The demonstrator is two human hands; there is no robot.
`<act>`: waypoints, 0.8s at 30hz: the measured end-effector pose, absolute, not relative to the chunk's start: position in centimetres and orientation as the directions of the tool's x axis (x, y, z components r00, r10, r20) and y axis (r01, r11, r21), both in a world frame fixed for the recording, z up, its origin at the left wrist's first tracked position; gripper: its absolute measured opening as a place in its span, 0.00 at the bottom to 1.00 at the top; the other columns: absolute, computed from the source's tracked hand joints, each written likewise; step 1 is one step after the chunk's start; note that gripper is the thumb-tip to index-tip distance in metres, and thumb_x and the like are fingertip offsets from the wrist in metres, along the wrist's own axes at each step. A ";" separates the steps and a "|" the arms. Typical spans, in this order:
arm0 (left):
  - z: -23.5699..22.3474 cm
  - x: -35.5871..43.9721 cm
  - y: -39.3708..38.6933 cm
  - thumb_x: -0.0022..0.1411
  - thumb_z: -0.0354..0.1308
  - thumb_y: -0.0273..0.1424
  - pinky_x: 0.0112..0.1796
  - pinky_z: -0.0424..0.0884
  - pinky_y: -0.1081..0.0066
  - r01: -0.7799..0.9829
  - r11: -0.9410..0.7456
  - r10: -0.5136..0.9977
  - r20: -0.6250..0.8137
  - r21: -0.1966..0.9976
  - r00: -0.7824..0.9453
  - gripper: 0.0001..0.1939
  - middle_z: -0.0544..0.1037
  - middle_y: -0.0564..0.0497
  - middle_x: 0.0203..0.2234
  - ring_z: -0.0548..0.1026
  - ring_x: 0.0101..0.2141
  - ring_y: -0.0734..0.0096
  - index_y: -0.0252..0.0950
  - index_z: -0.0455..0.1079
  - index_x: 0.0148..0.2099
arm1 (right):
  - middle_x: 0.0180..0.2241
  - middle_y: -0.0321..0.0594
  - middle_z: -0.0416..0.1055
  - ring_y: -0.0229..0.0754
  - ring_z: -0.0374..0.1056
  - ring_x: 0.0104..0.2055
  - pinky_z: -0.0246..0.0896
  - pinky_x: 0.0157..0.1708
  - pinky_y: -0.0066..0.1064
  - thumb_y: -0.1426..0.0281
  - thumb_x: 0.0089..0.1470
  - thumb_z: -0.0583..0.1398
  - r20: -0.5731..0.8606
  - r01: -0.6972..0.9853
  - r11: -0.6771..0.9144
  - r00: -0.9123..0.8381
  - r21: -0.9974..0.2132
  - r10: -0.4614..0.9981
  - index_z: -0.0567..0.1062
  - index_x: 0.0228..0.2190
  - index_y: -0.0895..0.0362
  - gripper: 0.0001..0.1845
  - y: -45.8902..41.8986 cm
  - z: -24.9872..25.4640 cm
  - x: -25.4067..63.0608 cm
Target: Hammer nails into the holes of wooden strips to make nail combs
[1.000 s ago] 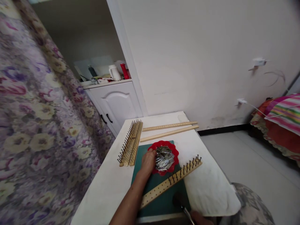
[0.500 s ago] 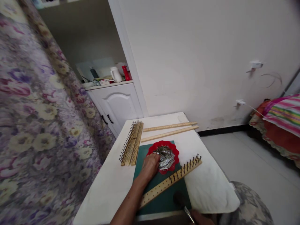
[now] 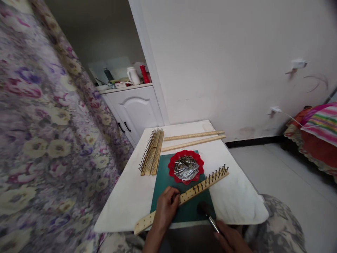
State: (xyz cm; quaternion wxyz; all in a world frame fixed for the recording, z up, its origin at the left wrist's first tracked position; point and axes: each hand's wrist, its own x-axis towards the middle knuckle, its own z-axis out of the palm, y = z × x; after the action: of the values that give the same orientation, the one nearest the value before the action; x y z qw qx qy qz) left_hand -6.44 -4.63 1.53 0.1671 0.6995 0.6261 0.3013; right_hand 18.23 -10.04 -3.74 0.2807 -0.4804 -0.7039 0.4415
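My left hand is over a wooden strip drilled with holes, its fingers curled together close to the strip's surface. Whatever is between the fingertips is hidden. Several dark nails stand upright in the right part of the strip, which lies slantwise across a green mat. Just beyond the strip sits a red scalloped bowl full of loose nails. At the table's front edge my right hand is closed round a mallet with a dark head and shiny shaft; the head is over the mat.
Nail-studded wooden strips lie side by side at the left of the white-covered table. Two more strips lie at the back. A flowered curtain hangs at left, beside a white cabinet; the wall rises behind.
My left hand has left the nail bowl and come down toward me onto the wooden strip. My right hand still holds the mallet near the front edge. The whole view has shifted slightly.
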 end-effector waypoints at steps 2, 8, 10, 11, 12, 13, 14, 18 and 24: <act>1.4 -5.4 -4.9 0.60 0.47 0.28 0.31 0.63 0.75 0.786 -0.171 0.978 0.202 0.594 0.061 0.08 0.68 0.52 0.27 0.69 0.29 0.72 0.37 0.67 0.32 | 0.29 0.42 0.76 0.45 0.71 0.33 0.66 0.37 0.28 0.59 0.56 0.49 -0.049 0.440 0.149 -0.407 -0.886 0.912 0.74 0.37 0.55 0.19 -10.1 -3.2 18.3; 1.5 -3.7 -4.0 0.59 0.46 0.24 0.33 0.63 0.74 0.865 -0.196 0.973 0.200 0.462 0.113 0.08 0.68 0.51 0.29 0.69 0.31 0.71 0.37 0.65 0.32 | 0.30 0.44 0.75 0.45 0.71 0.33 0.66 0.38 0.31 0.61 0.58 0.46 -0.037 0.420 0.178 -0.456 -0.890 0.889 0.71 0.37 0.59 0.20 -9.9 -3.1 18.2; 1.5 -3.6 -3.8 0.59 0.46 0.23 0.33 0.62 0.75 0.883 -0.198 0.974 0.183 0.425 0.131 0.08 0.68 0.50 0.31 0.69 0.32 0.72 0.37 0.64 0.31 | 0.30 0.44 0.75 0.45 0.71 0.31 0.67 0.34 0.31 0.61 0.58 0.46 -0.032 0.409 0.174 -0.451 -0.896 0.892 0.71 0.38 0.59 0.20 -10.0 -3.4 18.1; 1.5 -3.5 -3.7 0.59 0.46 0.23 0.33 0.62 0.75 0.893 -0.198 0.975 0.170 0.404 0.140 0.08 0.68 0.51 0.31 0.70 0.32 0.72 0.37 0.64 0.31 | 0.30 0.44 0.75 0.45 0.71 0.31 0.67 0.35 0.31 0.60 0.58 0.46 -0.033 0.408 0.171 -0.447 -0.897 0.894 0.72 0.38 0.58 0.20 -10.0 -3.6 18.2; 1.6 -3.5 -3.5 0.58 0.46 0.22 0.32 0.61 0.76 0.903 -0.199 0.977 0.154 0.382 0.149 0.08 0.69 0.51 0.32 0.70 0.31 0.73 0.37 0.64 0.31 | 0.31 0.45 0.76 0.46 0.72 0.33 0.67 0.36 0.32 0.60 0.58 0.47 -0.037 0.412 0.168 -0.444 -0.896 0.895 0.72 0.38 0.58 0.20 -10.0 -3.8 18.2; 1.7 -3.5 -3.4 0.58 0.46 0.22 0.31 0.60 0.76 0.912 -0.200 0.977 0.139 0.357 0.159 0.08 0.69 0.51 0.32 0.70 0.30 0.73 0.37 0.64 0.31 | 0.33 0.46 0.76 0.47 0.72 0.36 0.66 0.40 0.33 0.60 0.58 0.47 -0.040 0.418 0.166 -0.441 -0.893 0.897 0.72 0.39 0.58 0.20 -10.0 -3.9 18.3; 1.8 -3.5 -3.3 0.58 0.46 0.23 0.30 0.60 0.75 0.920 -0.204 0.977 0.126 0.335 0.171 0.08 0.69 0.51 0.33 0.69 0.30 0.73 0.37 0.64 0.32 | 0.36 0.48 0.76 0.49 0.71 0.41 0.64 0.44 0.34 0.60 0.58 0.48 -0.044 0.424 0.166 -0.442 -0.890 0.896 0.72 0.41 0.59 0.20 -10.0 -4.1 18.3; 2.5 -3.1 -2.6 0.56 0.49 0.24 0.30 0.58 0.75 0.907 -0.245 0.969 0.130 0.342 0.212 0.06 0.70 0.51 0.32 0.70 0.30 0.73 0.38 0.66 0.33 | 0.41 0.53 0.75 0.51 0.69 0.46 0.61 0.49 0.37 0.60 0.58 0.48 -0.076 0.453 0.157 -0.455 -0.877 0.887 0.70 0.46 0.62 0.23 -9.9 -4.4 18.5; 1.4 -3.0 -2.1 0.54 0.50 0.24 0.28 0.58 0.76 0.791 -0.209 0.972 0.211 0.575 0.104 0.06 0.68 0.54 0.24 0.67 0.27 0.74 0.36 0.66 0.28 | 0.37 0.49 0.77 0.50 0.71 0.41 0.64 0.44 0.34 0.58 0.57 0.48 -0.039 0.432 0.171 -0.435 -0.885 0.900 0.73 0.43 0.60 0.24 -10.0 -4.2 18.2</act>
State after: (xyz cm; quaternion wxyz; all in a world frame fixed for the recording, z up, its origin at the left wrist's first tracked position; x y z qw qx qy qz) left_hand -2.97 -2.13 1.37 0.1612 0.7252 0.6077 0.2807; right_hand 18.19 -9.98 -4.22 0.2610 -0.4629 -0.7192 0.4476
